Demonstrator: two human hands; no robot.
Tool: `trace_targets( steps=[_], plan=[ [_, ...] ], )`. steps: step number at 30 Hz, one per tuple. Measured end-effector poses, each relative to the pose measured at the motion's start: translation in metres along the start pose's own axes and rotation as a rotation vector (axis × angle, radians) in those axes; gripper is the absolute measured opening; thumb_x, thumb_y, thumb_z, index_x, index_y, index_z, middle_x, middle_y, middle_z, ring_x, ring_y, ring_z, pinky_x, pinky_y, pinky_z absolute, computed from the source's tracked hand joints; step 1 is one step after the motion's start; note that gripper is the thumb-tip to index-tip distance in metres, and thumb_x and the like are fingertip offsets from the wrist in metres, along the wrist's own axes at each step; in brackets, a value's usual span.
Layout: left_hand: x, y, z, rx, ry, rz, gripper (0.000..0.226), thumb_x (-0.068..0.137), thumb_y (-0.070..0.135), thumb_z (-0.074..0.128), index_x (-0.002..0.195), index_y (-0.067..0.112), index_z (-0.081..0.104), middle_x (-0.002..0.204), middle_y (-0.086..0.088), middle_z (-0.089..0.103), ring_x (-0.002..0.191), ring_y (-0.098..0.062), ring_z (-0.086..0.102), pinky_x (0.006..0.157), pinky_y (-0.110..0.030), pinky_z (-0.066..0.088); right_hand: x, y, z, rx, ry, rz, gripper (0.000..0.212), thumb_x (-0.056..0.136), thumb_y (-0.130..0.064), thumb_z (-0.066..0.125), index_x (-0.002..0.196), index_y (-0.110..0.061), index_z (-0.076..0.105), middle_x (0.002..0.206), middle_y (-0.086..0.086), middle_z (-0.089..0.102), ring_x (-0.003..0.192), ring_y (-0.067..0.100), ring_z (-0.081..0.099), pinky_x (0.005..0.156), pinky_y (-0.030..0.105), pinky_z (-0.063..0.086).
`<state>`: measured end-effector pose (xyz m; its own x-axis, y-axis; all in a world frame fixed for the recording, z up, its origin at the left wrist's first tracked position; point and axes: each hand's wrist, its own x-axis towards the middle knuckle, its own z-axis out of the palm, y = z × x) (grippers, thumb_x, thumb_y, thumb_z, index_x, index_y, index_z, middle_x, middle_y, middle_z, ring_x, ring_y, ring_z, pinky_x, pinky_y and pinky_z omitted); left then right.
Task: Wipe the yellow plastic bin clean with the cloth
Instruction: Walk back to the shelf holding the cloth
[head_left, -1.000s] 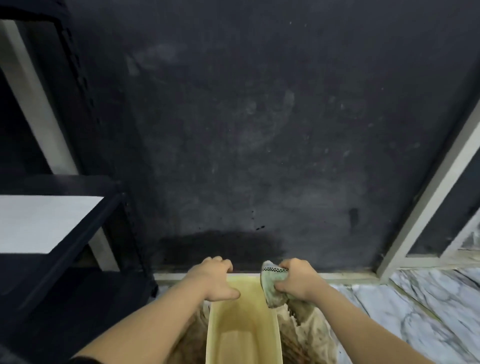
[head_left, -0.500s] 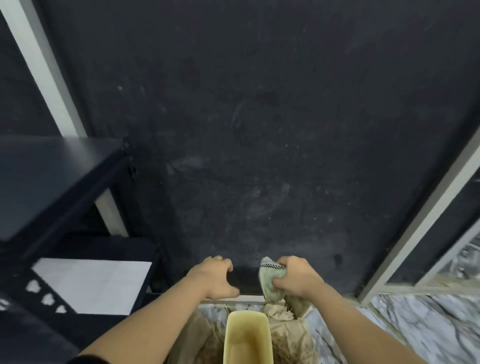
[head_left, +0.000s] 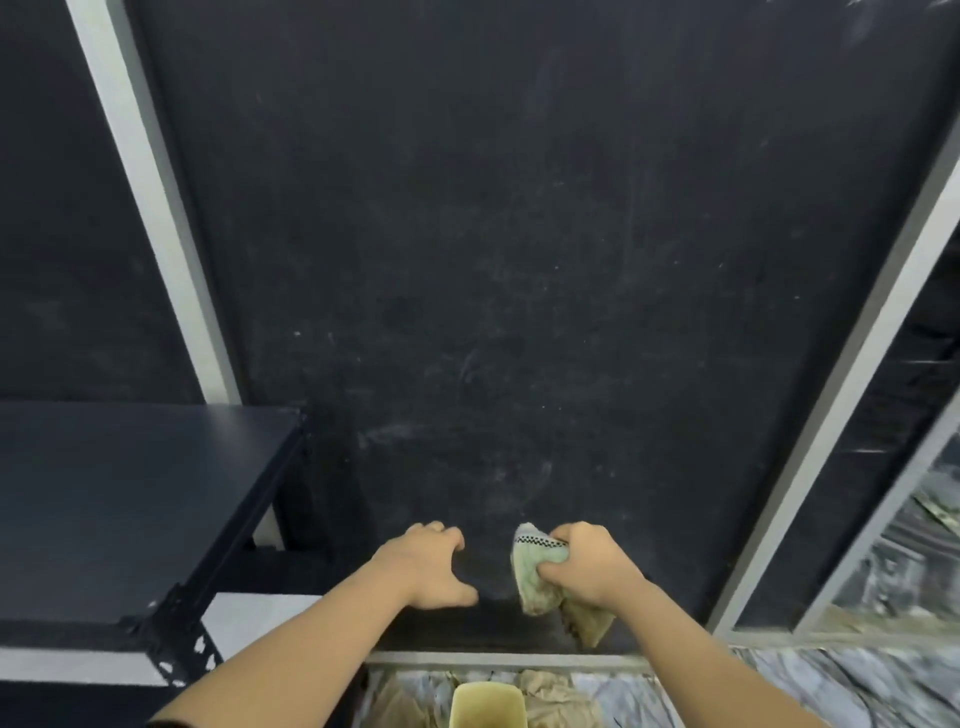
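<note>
Only the far end of the yellow plastic bin (head_left: 487, 704) shows at the bottom edge, standing on the floor. My right hand (head_left: 587, 571) is raised above and beyond it, shut on a crumpled pale green cloth (head_left: 535, 577) with a black-and-white checked edge; a dirty tail of the cloth hangs below the fist. My left hand (head_left: 426, 569) hovers to the left of the cloth, fingers curled apart, holding nothing. Neither hand touches the bin.
A dark wall (head_left: 519, 260) fills the view ahead. A black metal shelf unit (head_left: 130, 493) stands at the left. Crumpled brown paper (head_left: 556, 699) lies around the bin on the marble floor (head_left: 831, 686). A grey-framed glass panel (head_left: 883, 545) is at the right.
The view has tilted upward, so the bin slid down to the bottom edge. My left hand has let go of the bin's rim and both hands are lifted clear of it.
</note>
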<state>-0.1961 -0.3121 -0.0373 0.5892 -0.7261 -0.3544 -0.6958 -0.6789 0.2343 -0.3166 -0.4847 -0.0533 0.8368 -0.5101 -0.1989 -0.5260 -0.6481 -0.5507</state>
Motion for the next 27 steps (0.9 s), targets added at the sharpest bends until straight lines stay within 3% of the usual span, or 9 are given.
trace_targets(
  steps=[5,16,27],
  plan=[
    [-0.013,0.003,-0.006,-0.017,0.024,-0.013,0.078,0.069,0.056,0.059,0.136,0.023,0.038,0.139,0.000,0.042,0.129,-0.022,0.039,0.103,-0.041,0.041,-0.008,-0.001,-0.007,0.016,0.016,-0.027,0.005,0.065,-0.029,0.059,0.063,-0.026,0.055,0.070,-0.004,0.061,0.072,0.018,0.061,0.060,0.029,0.045],
    [-0.037,-0.012,-0.021,-0.078,0.124,-0.110,0.072,0.074,0.051,0.059,0.137,0.022,0.038,0.142,0.000,0.040,0.129,-0.021,0.039,0.103,-0.040,0.041,0.002,-0.023,-0.007,0.004,-0.021,-0.119,0.004,0.066,-0.029,0.060,0.067,-0.028,0.056,0.074,-0.005,0.062,0.074,0.016,0.062,0.065,0.029,0.048],
    [-0.077,-0.117,-0.055,-0.108,0.234,-0.270,0.070,0.078,0.053,0.057,0.137,0.021,0.038,0.134,-0.003,0.045,0.121,-0.023,0.045,0.098,-0.037,0.044,0.034,-0.130,0.031,0.070,-0.093,-0.278,0.018,0.067,-0.026,0.061,0.083,-0.019,0.065,0.083,0.002,0.069,0.077,0.018,0.065,0.065,0.032,0.050]
  ],
)
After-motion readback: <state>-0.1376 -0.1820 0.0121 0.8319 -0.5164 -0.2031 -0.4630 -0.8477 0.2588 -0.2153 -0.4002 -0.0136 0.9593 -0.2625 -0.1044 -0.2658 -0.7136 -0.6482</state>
